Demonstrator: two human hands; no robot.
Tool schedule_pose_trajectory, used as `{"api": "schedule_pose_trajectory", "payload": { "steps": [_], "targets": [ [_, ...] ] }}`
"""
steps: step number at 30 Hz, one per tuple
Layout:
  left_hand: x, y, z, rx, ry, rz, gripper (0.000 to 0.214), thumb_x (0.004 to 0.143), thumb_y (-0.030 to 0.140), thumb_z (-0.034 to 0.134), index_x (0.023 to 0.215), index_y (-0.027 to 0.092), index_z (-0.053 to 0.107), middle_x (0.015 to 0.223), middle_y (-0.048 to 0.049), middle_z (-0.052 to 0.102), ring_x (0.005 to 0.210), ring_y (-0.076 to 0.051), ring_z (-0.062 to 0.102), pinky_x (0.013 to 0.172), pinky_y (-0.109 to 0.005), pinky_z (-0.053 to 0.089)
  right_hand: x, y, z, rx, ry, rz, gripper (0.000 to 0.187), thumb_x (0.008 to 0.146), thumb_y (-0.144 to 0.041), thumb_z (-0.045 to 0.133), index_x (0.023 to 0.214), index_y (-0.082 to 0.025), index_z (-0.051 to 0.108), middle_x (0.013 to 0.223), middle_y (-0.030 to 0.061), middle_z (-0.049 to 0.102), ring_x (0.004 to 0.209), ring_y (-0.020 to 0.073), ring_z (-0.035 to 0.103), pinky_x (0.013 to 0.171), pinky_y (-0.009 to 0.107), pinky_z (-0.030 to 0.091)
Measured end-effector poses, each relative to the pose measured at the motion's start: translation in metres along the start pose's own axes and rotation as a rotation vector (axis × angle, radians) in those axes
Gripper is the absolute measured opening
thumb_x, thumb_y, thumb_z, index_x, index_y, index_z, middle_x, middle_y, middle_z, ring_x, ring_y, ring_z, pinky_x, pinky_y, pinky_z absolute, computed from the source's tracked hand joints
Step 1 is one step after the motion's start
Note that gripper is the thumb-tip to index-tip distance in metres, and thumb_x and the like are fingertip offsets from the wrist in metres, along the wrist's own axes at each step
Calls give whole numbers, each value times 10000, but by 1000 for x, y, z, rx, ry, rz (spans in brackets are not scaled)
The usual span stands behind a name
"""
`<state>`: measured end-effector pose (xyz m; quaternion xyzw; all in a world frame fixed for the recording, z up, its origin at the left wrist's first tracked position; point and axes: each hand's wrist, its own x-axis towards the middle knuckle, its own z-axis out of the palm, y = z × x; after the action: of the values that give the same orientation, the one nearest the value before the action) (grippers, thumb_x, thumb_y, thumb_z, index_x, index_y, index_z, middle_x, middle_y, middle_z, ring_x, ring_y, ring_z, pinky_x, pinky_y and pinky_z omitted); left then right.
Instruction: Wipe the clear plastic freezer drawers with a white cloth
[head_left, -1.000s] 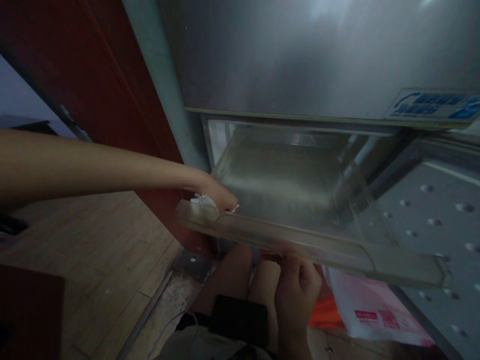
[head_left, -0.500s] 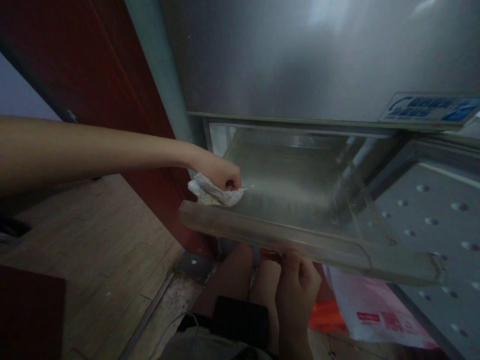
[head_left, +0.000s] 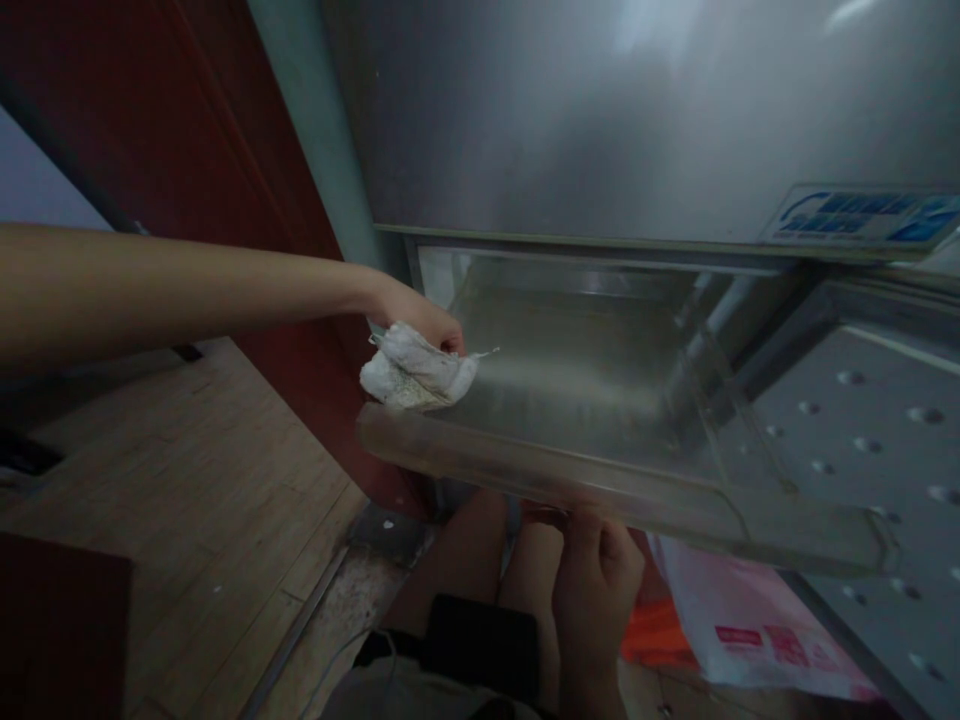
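Note:
My left hand [head_left: 421, 315] is closed on a crumpled white cloth [head_left: 420, 370], which bunches out below the fingers. The cloth is at the left front corner of a clear plastic drawer [head_left: 570, 470], by its left wall and just above the front rim. Pulled partway out of a fridge compartment, the drawer tilts down to the right in view. Beneath its front edge, my right hand [head_left: 598, 575] grips the drawer from below, its fingertips partly hidden by the rim.
Above the drawer is a closed metallic fridge door [head_left: 570, 120] with a blue label. An open lower door [head_left: 862, 420] stands at right. A pink-and-white plastic bag [head_left: 757, 620] lies below it. Left is a dark red door frame [head_left: 202, 150]; a black box-like object [head_left: 481, 645] rests near my lap.
My left hand has shifted slightly left and away from the front rim with the cloth, and more of the cloth now shows. My right hand and the drawer look nearly unchanged.

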<state>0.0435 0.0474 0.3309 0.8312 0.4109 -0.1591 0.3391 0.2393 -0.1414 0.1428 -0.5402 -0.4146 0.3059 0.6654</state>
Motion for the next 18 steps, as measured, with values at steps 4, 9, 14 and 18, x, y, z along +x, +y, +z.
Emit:
{"api": "schedule_pose_trajectory", "payload": {
  "steps": [4, 9, 14, 18],
  "targets": [
    [-6, 3, -5, -201, -215, -107, 249, 725, 292, 647, 660, 53, 618, 544, 7, 570, 751, -150, 552, 680, -230, 449, 0, 0, -1, -15, -13, -37, 436, 904, -510, 581, 662, -190, 753, 693, 71, 765, 629, 202, 707, 620, 298, 563],
    [-7, -4, -10, -235, -273, -90, 279, 690, 307, 677, 740, 33, 667, 658, -37, 664, 838, -167, 566, 725, -231, 454, -1, 0, 0, -26, -10, -21, 465, 903, -534, 576, 641, -190, 750, 681, 76, 763, 632, 212, 716, 622, 304, 565],
    [-2, -7, -7, -37, -227, -35, 239, 737, 175, 581, 859, 25, 722, 635, -18, 672, 675, -132, 555, 634, -199, 417, -1, 2, 0, -18, -18, -52, 453, 922, -509, 555, 663, -200, 760, 695, 64, 766, 644, 204, 723, 634, 301, 575],
    [-4, 12, 11, 227, -183, 37, 302, 707, -6, 508, 857, 65, 761, 597, 39, 652, 636, -101, 536, 598, -155, 350, -1, 6, -1, -26, -14, -64, 450, 925, -520, 559, 688, -197, 766, 696, 59, 764, 661, 208, 725, 658, 317, 576]
  ]
}}
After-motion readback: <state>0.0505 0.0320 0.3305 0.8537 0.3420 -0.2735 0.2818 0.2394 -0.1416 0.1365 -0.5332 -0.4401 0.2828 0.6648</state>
